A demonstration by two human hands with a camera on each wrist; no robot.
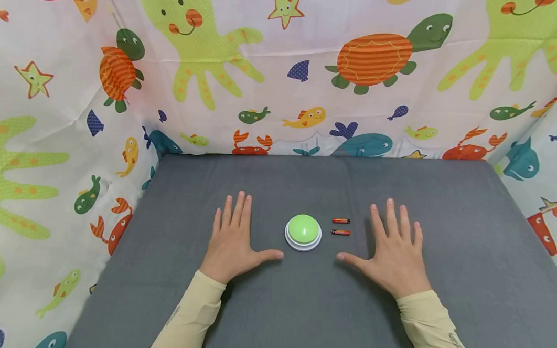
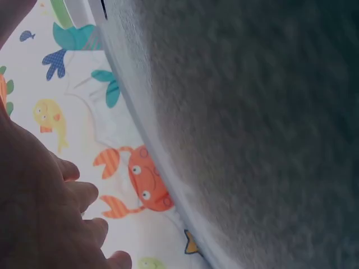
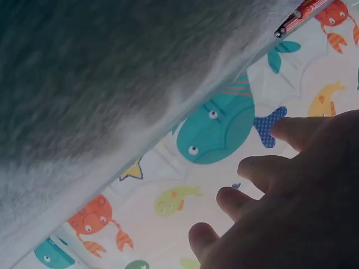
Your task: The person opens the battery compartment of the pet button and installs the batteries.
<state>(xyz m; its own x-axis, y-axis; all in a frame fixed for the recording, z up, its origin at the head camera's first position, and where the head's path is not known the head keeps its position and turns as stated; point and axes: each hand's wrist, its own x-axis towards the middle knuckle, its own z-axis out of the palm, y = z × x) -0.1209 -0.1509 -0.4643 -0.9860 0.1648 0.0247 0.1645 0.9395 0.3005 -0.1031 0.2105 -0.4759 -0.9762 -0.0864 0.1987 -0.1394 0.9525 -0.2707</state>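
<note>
A round push-button light (image 1: 303,231) with a green dome and white base sits on the grey table between the hands. Two small red-and-black batteries (image 1: 340,232) lie just right of it, one behind the other. My left hand (image 1: 233,245) is spread palm down to the left of the button, its thumb pointing at the base without holding it. On the other side, my right hand (image 1: 394,256) is spread the same way, its thumb in front of the batteries. In the right wrist view a battery (image 3: 300,17) shows at the top edge, beyond the fingers (image 3: 258,171).
The grey cloth-covered table (image 1: 295,311) stretches around both hands. A white curtain (image 1: 282,106) printed with sea animals hangs along its back edge and down the left and right sides.
</note>
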